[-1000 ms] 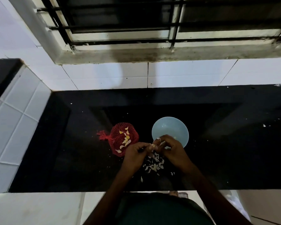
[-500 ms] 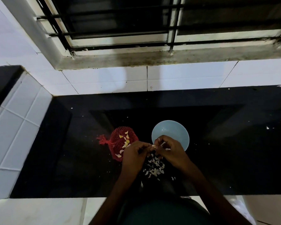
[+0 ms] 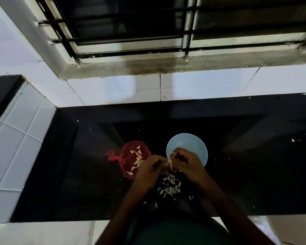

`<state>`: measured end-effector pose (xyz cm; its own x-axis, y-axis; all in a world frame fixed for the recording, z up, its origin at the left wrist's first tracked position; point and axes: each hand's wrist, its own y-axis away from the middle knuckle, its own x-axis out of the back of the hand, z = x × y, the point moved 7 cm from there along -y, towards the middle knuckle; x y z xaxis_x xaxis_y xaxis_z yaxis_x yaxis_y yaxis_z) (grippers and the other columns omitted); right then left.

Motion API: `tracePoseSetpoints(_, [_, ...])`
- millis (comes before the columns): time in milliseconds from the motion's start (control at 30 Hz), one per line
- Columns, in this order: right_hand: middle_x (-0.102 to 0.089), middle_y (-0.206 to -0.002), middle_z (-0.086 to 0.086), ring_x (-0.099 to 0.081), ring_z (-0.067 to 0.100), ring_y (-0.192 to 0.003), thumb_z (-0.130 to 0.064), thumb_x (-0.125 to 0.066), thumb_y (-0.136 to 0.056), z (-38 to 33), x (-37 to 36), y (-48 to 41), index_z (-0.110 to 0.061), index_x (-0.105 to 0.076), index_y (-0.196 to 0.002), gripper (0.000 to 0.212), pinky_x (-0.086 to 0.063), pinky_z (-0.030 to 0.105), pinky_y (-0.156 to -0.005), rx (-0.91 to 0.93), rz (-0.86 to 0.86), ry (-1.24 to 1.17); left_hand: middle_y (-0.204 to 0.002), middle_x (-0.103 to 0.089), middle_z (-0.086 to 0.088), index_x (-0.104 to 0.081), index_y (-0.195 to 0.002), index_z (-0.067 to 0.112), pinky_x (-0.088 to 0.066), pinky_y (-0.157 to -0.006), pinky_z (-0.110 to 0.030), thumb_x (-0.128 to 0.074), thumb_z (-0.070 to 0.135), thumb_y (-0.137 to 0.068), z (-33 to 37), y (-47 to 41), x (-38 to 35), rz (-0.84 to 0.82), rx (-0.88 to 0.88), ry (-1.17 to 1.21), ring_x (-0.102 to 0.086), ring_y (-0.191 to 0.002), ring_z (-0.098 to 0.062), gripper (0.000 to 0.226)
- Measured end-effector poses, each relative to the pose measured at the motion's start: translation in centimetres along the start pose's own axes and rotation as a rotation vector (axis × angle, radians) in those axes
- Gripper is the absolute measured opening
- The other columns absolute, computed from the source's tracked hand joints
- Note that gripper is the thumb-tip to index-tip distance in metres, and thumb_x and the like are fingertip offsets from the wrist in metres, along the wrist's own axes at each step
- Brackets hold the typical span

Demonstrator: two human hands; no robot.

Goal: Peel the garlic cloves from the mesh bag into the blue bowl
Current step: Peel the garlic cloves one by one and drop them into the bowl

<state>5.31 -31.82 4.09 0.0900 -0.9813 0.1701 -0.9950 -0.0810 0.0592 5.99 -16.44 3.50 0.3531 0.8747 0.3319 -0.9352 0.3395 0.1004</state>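
Observation:
A red mesh bag [image 3: 129, 156] lies on the black counter with several pale garlic cloves [image 3: 137, 159] on it. Right of it stands the light blue bowl [image 3: 185, 145]. My left hand [image 3: 148, 172] and my right hand [image 3: 189, 164] meet just in front of the bowl, both pinching one small white garlic clove [image 3: 170, 162] between their fingertips. My right hand covers the bowl's near rim. Below the hands, a heap of white garlic skins [image 3: 170, 187] lies on the counter.
The black counter [image 3: 78, 174] ends at a white tiled wall [image 3: 113, 91] behind and a tiled step [image 3: 12, 138] on the left. A barred window [image 3: 131, 32] sits above. Loose skin flecks dot the counter at right [image 3: 292, 139].
My hands stay together at the clove with small finger movements. The view has tilted slightly, so everything sits a little lower in the frame.

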Motion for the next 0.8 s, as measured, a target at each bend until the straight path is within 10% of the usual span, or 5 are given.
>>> tracePoseSetpoints(167, [-0.070,-0.102,0.012,-0.071,0.036,-0.087,-0.001,-0.066,-0.095,0.1,0.0,0.5,-0.006,-0.068,-0.101,0.008,-0.061,0.048,-0.072,-0.039,-0.071,-0.227,-0.092,-0.076,-0.013,-0.067,-0.101,0.008,-0.059,-0.079,-0.037,-0.052,0.019,-0.105,-0.4,0.2,-0.9,-0.104,0.082,0.230,-0.075,-0.079,-0.028,0.020])
tracePoseSetpoints(800, [-0.058,-0.102,-0.009,-0.061,0.018,-0.097,-0.008,-0.072,-0.091,-3.1,0.7,-0.9,-0.019,-0.060,-0.096,0.017,-0.059,0.039,-0.066,0.160,-0.217,0.232,-0.085,-0.079,-0.003,-0.077,-0.098,0.011,-0.058,-0.073,-0.022,-0.064,0.007,-0.095,1.8,-0.4,-0.1,-0.107,0.093,0.355,-0.075,-0.072,-0.016,0.014])
